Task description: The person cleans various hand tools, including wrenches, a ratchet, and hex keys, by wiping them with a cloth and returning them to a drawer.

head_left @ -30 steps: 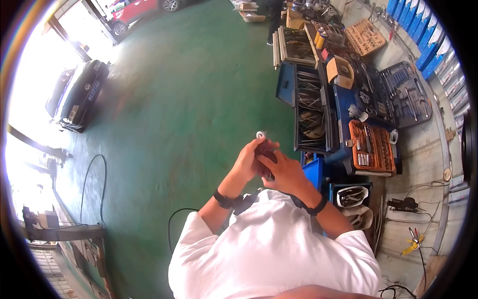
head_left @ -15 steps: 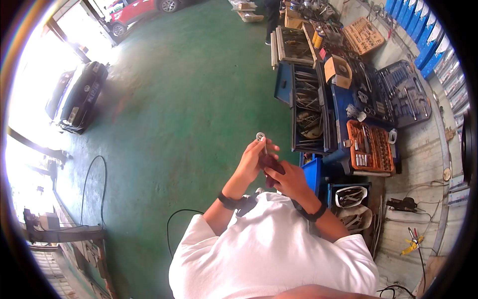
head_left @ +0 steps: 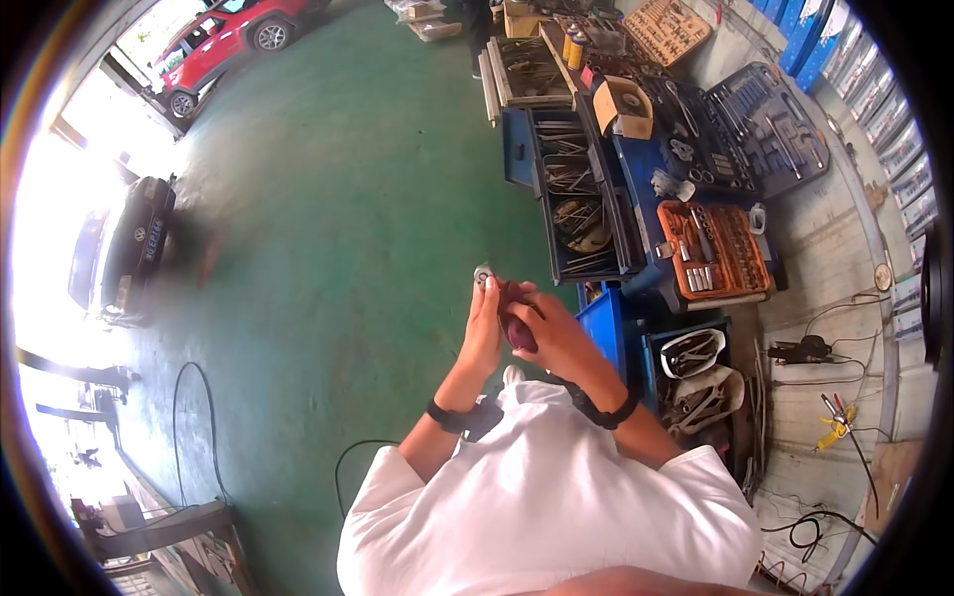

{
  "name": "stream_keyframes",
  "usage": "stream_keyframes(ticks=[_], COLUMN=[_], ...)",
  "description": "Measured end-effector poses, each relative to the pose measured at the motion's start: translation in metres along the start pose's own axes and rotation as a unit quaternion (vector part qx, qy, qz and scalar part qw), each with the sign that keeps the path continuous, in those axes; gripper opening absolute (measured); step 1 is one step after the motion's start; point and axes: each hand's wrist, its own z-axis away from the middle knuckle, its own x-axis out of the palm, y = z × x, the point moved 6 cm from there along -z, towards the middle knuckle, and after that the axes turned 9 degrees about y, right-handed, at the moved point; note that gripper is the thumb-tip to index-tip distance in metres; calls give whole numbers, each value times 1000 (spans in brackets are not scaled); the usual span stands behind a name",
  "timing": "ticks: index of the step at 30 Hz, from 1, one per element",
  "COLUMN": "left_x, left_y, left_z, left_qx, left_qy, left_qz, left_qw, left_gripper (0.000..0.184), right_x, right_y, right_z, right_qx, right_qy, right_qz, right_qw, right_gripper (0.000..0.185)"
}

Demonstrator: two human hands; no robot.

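Observation:
A ratchet wrench [head_left: 483,271] with a round metal head sticks up past the fingertips of my left hand [head_left: 483,323], which is closed on it. My right hand [head_left: 553,333] is wrapped round a dark red cloth [head_left: 519,333], pressed against the tool's lower part. Both hands are together in front of my chest, and the handle is mostly hidden by the cloth and fingers. To the right of them, an orange socket set [head_left: 715,248] lies open on the blue workbench [head_left: 636,194].
Open drawers [head_left: 576,214] of tools jut out right of my hands, above a blue bin [head_left: 601,323]. A grey tool case [head_left: 770,129] and a cardboard box [head_left: 623,107] are on the bench. A person's leg [head_left: 478,35] shows at the top. Two cars stand at the left.
The view has turned, so the bench and drawers appear further left. The red cloth, spread lower down half a second ago, is now bunched higher against the tool, and my right hand has moved up with it.

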Motion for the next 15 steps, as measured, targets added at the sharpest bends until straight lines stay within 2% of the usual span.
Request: stream_keyframes(ticks=[3,4,6,8,12,15], left_x=[-10,-12,-22,-27,-31,-19], left_y=[7,11,28,30,10,1], left_z=[-1,-7,-13,-15,-5,4], left_qx=[-88,-49,22,18,-19,-42], left_qy=[26,36,58,53,35,28], left_qz=[49,92,47,64,75,66], left_qw=[995,994,997,996,996,996], left_gripper=[30,31,32,33,34,38], right_x=[14,19,21,16,11,10], right_y=[-1,-4,-5,0,-4,2], right_z=[6,9,16,12,-1,-12], right_qx=[2,-21,-40,-21,39,48], right_qy=[16,1,-16,-5,4,81], right_qz=[-23,-18,-13,-82,-124,-215], right_qw=[1000,1000,999,996,991,972], right_gripper=[63,58,53,44,43,40])
